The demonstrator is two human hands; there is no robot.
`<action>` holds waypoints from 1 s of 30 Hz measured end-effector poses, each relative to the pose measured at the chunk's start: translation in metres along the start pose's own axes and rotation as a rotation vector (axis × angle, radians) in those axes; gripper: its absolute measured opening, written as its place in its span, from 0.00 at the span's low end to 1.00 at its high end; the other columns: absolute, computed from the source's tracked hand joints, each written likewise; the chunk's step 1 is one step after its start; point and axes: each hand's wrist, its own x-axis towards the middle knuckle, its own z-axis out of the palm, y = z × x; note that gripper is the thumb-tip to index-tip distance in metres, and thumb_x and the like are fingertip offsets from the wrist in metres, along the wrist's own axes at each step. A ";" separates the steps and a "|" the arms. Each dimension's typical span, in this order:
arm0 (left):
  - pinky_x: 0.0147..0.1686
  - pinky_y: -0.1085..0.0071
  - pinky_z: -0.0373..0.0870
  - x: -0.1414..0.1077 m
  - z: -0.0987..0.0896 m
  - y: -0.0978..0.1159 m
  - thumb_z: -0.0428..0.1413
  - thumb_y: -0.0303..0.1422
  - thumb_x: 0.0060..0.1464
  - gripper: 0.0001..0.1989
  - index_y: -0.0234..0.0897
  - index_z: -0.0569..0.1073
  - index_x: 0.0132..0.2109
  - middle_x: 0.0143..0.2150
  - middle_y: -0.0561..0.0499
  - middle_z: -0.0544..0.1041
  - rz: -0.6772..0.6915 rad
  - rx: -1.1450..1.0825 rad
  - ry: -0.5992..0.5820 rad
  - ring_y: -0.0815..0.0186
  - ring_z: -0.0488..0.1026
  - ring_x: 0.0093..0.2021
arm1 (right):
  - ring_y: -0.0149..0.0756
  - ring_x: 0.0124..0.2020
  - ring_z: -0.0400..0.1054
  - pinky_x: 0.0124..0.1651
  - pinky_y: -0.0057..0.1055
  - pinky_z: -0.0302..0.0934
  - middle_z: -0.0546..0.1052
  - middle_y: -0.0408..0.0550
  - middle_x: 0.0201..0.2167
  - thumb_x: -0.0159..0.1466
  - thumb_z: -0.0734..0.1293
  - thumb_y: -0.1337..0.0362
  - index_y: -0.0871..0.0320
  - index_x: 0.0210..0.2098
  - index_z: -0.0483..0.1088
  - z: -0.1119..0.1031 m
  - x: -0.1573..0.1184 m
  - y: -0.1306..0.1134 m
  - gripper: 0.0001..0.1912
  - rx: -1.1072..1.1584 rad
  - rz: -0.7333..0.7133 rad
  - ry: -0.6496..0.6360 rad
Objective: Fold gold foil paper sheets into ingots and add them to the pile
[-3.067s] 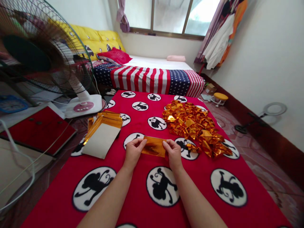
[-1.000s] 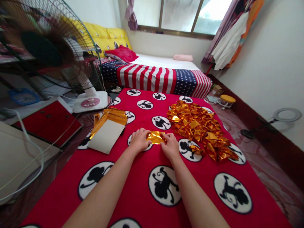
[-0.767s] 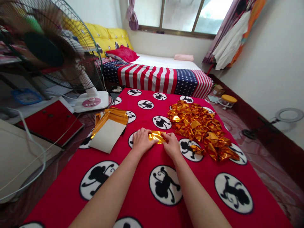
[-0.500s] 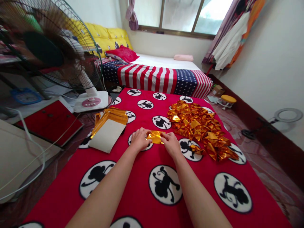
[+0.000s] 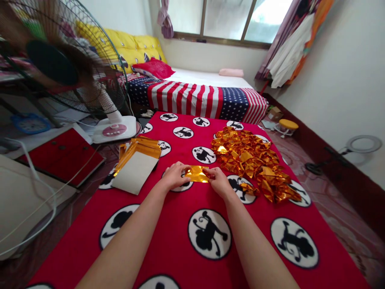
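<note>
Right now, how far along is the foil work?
Looks done: the heap of shaped gold foil pieces on the right, though overlap prevents a count. In hand: a creased, flat-looking gold strip, with the fingers of the left hand and right hand at its ends. Seemingly left: the flat sheets stacked on the left, number unclear.

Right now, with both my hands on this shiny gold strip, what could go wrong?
The gold strip looks thin, so uneven pulling between your left hand and right hand might crease or tear it.

The fan has blurred blades, so it seems to be running; a draft could shift the pale sheet.

Your right forearm might brush the small gold piece beside it.
</note>
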 end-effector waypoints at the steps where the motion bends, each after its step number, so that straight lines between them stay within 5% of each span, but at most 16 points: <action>1: 0.50 0.63 0.66 -0.001 0.002 0.004 0.60 0.45 0.49 0.23 0.50 0.74 0.53 0.52 0.50 0.73 -0.016 0.001 0.027 0.56 0.69 0.54 | 0.35 0.41 0.69 0.43 0.28 0.61 0.71 0.46 0.39 0.60 0.63 0.72 0.52 0.51 0.76 -0.001 -0.001 -0.003 0.21 -0.003 0.002 0.000; 6: 0.53 0.57 0.64 -0.007 0.013 0.023 0.60 0.51 0.46 0.26 0.46 0.74 0.51 0.51 0.46 0.73 -0.119 0.066 0.167 0.52 0.69 0.53 | 0.43 0.44 0.68 0.44 0.35 0.62 0.71 0.48 0.41 0.54 0.72 0.52 0.48 0.53 0.73 -0.001 -0.010 -0.025 0.27 -0.162 0.067 0.105; 13: 0.50 0.66 0.66 0.000 0.002 0.003 0.61 0.32 0.47 0.25 0.50 0.73 0.54 0.52 0.51 0.73 -0.030 0.007 0.010 0.58 0.69 0.54 | 0.34 0.37 0.69 0.41 0.27 0.63 0.73 0.45 0.39 0.53 0.64 0.75 0.50 0.52 0.75 -0.005 -0.002 -0.007 0.28 -0.019 -0.002 -0.013; 20: 0.51 0.63 0.67 0.000 0.006 0.002 0.62 0.41 0.47 0.24 0.48 0.75 0.53 0.51 0.50 0.74 -0.027 0.005 0.081 0.56 0.70 0.52 | 0.37 0.38 0.69 0.41 0.30 0.64 0.74 0.46 0.40 0.54 0.70 0.62 0.52 0.53 0.74 -0.006 -0.001 -0.009 0.26 -0.028 0.000 -0.001; 24: 0.49 0.66 0.67 0.000 0.006 -0.001 0.59 0.31 0.48 0.23 0.49 0.75 0.54 0.51 0.51 0.74 -0.011 -0.025 0.038 0.58 0.71 0.52 | 0.35 0.38 0.71 0.41 0.27 0.63 0.75 0.46 0.40 0.51 0.64 0.75 0.52 0.50 0.76 -0.006 -0.002 -0.008 0.29 0.014 -0.001 -0.006; 30: 0.49 0.64 0.67 -0.004 0.008 0.003 0.61 0.41 0.47 0.22 0.49 0.75 0.52 0.49 0.51 0.74 -0.014 -0.005 0.112 0.57 0.71 0.51 | 0.42 0.42 0.72 0.44 0.32 0.64 0.78 0.50 0.38 0.54 0.59 0.76 0.58 0.42 0.79 -0.014 -0.006 -0.019 0.22 0.025 0.078 0.087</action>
